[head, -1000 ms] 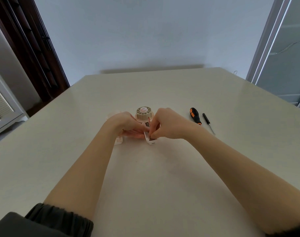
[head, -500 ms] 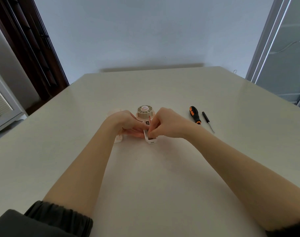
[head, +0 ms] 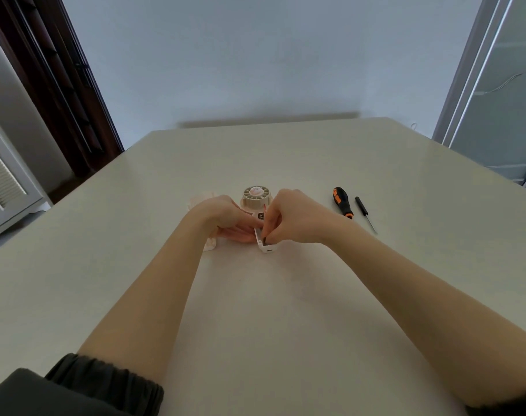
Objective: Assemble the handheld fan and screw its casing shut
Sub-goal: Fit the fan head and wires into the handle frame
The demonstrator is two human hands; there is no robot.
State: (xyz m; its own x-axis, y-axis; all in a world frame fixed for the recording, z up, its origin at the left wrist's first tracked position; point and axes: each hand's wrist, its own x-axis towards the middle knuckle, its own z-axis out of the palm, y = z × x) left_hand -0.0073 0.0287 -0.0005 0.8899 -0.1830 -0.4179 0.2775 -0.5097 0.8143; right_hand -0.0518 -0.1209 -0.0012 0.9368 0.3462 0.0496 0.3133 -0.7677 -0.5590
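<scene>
The white fan casing (head: 267, 248) lies open on the table, its round beige fan head (head: 255, 199) pointing away from me. My left hand (head: 222, 219) holds the casing's handle from the left, fingers alongside it. My right hand (head: 291, 216) curls over the handle from the right, and its fingertips pinch a small dark part inside the casing. A red wire shows between the fan head and my right hand. A second white casing piece (head: 210, 244) lies mostly hidden under my left wrist.
An orange-and-black screwdriver (head: 342, 202) and a thin black screwdriver bit (head: 365, 213) lie to the right of my hands. The beige table (head: 285, 310) stretches around them. A wall stands behind the table's far edge.
Both hands stay on the casing. My right fingertips have shifted slightly down into the handle; the view has barely moved.
</scene>
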